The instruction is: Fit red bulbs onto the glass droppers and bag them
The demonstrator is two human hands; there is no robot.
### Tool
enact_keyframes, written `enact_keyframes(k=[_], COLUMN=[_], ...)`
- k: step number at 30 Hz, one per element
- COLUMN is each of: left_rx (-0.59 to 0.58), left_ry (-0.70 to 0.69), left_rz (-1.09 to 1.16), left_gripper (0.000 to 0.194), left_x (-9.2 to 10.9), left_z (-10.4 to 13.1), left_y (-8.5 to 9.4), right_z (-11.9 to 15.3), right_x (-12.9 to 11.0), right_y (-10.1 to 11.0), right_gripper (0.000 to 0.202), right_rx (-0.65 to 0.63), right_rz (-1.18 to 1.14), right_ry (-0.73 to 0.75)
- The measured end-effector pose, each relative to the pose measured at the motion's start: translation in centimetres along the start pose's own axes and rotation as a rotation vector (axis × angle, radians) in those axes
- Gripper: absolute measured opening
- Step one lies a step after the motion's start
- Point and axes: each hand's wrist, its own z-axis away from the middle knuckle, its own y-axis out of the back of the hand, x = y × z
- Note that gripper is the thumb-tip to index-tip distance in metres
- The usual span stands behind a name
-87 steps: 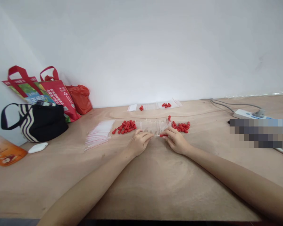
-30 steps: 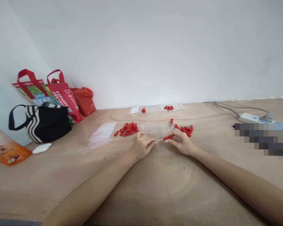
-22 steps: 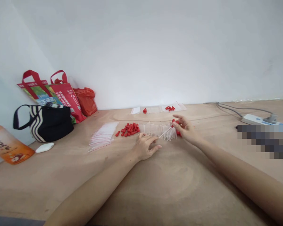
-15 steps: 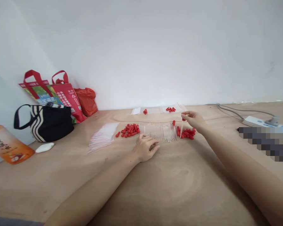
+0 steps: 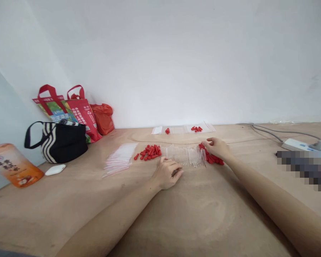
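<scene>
My left hand (image 5: 168, 174) rests on the wooden table (image 5: 200, 210) with its fingers bent and apart, just in front of a row of thin clear tubes (image 5: 180, 153). At the right end of that row, my right hand (image 5: 215, 147) has its thumb and fingertips together over a pile of red rubber pieces (image 5: 215, 159); what is between them is too small to tell. A second red pile (image 5: 151, 151) lies left of the tubes. Flat clear zip bags (image 5: 120, 157) are fanned out farther left.
Small bags with red pieces (image 5: 197, 129) lie near the wall. A black striped bag (image 5: 66, 141), red shopping bag (image 5: 82, 116), orange pouch (image 5: 17, 166) and white case (image 5: 55, 170) stand or lie at left. A power strip (image 5: 296, 144) is at right.
My right hand has come down and closer to the right red pile and the end of the tube row. The view has shifted slightly. My left hand stays in its place.
</scene>
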Motion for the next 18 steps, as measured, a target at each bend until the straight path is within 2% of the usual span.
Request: enact_keyframes(k=[5,9,12,18], left_rx=[0.089,0.179,0.147,0.027], left_ry=[0.033,0.218,0.328,0.494], left_rz=[-0.050,-0.107,-0.131,-0.173], left_gripper=[0.012,0.010,0.011,0.022], left_x=[0.1,0.4,0.7,1.5], left_z=[0.0,-1.0,-2.8,-7.2], left_y=[-0.1,-0.6,-1.2,-3.0], right_z=[3.0,5.5,6.3,6.1], right_x=[1.3,2.5,3.0,3.4], right_y=[1.9,2.4,2.1,1.6], right_gripper=[0.033,0.033,0.031,0.028], right_rx=[0.144,0.180,0.203,0.254], right_rz=[0.095,0.183,0.229,0.244], right_ry=[0.194,0.396,0.428,0.444])
